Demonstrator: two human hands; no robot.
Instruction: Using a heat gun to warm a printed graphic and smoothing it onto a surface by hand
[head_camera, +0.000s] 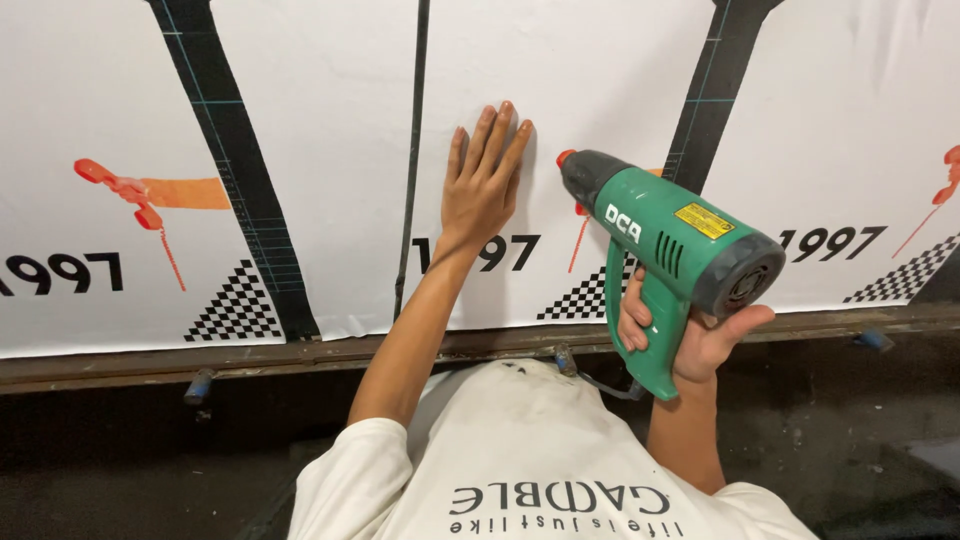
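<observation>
I see left hand (483, 185) flat, fingers spread, palm pressed on white printed sheet (340, 120), holding nothing. Right hand (690, 335) wrapped tight round grip of green heat gun (672, 245). Gun at 3 o'clock of left hand, near but apart, nozzle aimed toward 10 o'clock at sheet. Dark seam (412, 150) at 9 o'clock of left hand.

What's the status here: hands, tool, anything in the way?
Left hand flat on the white printed sheet, fingers together. Right hand grips the green heat gun, nozzle toward the sheet near the left hand. Nothing between nozzle and sheet.
</observation>
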